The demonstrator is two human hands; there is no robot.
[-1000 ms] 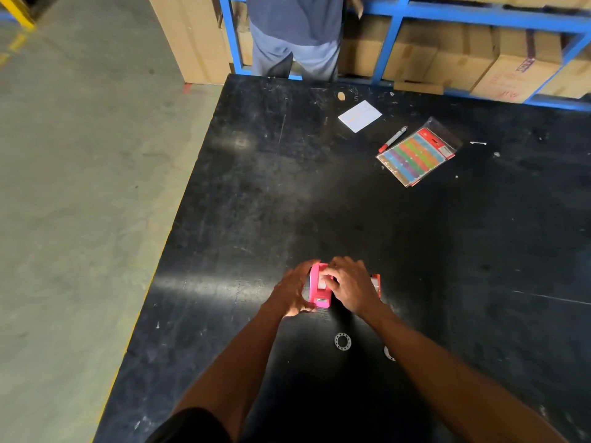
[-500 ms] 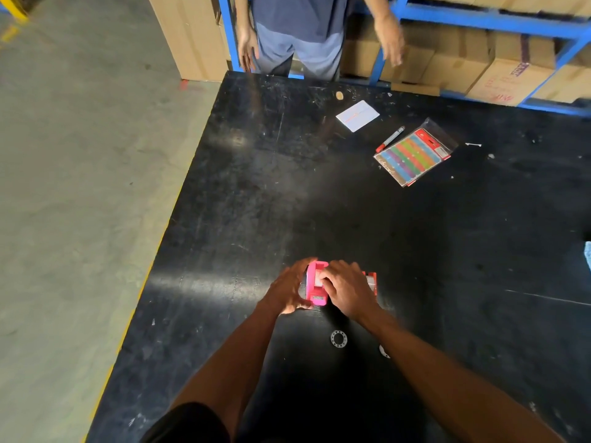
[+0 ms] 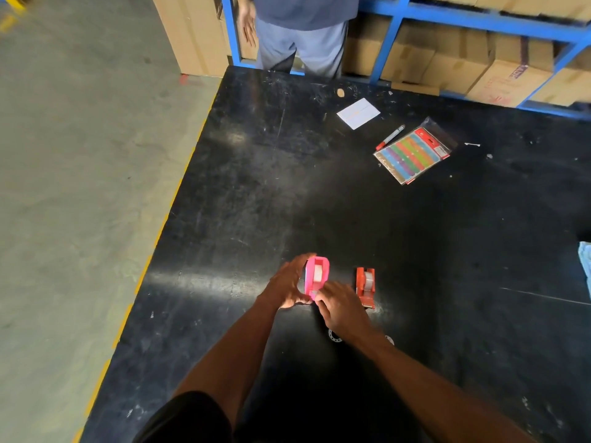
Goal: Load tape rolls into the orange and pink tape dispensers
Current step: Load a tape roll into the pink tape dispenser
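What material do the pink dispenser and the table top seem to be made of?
Pink dispenser: probably moulded plastic, judging by its bright uniform colour, rounded edges and smooth walls. Table top: a hard black sheet, possibly painted board or laminate; it has a dull sheen with a light glare, and many pale scratches and scuffs.

tape dispensers: pink 1 [image 3: 317, 276], orange 1 [image 3: 365, 286] | hands 2 [image 3: 289, 284] [image 3: 342, 306] | pen 1 [image 3: 390, 137] | paper 1 [image 3: 358, 112]
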